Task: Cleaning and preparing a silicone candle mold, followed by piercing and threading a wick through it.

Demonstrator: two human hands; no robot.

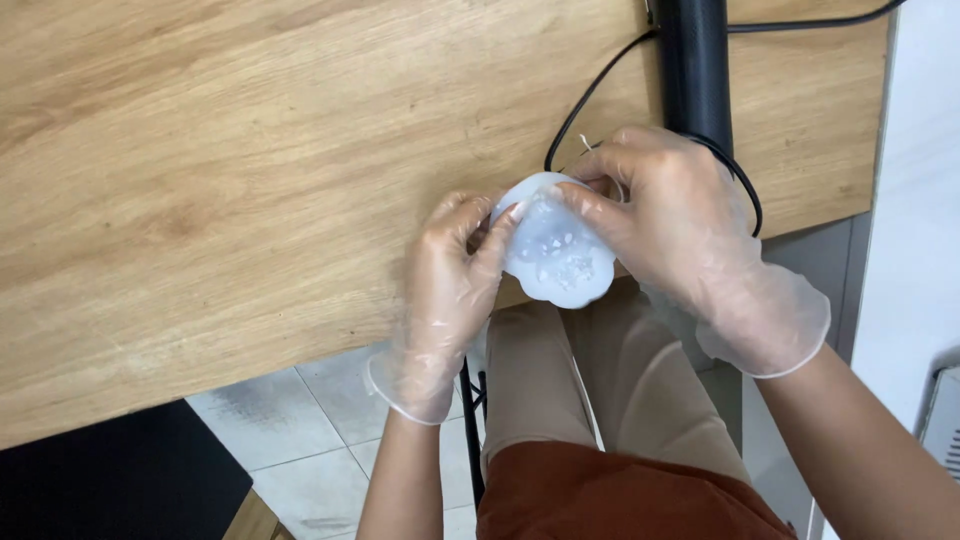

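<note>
Both hands wear clear gloves. The left hand (450,265) and right hand (665,225) hold a pale translucent mould (556,250) between them at frame centre, just over the near edge of the wooden worktop (230,190). Left fingers (492,232) are clamped on the mould's left rim; right fingers (585,205) are clamped on its top and right side. A black cable (590,95) and a black post (693,65) lie at upper right. Grey floor tiles (300,440) show at lower left.

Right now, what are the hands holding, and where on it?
Both gloved hands, left hand and right hand, pinch a translucent white mould by its opposite upper edges.
</note>
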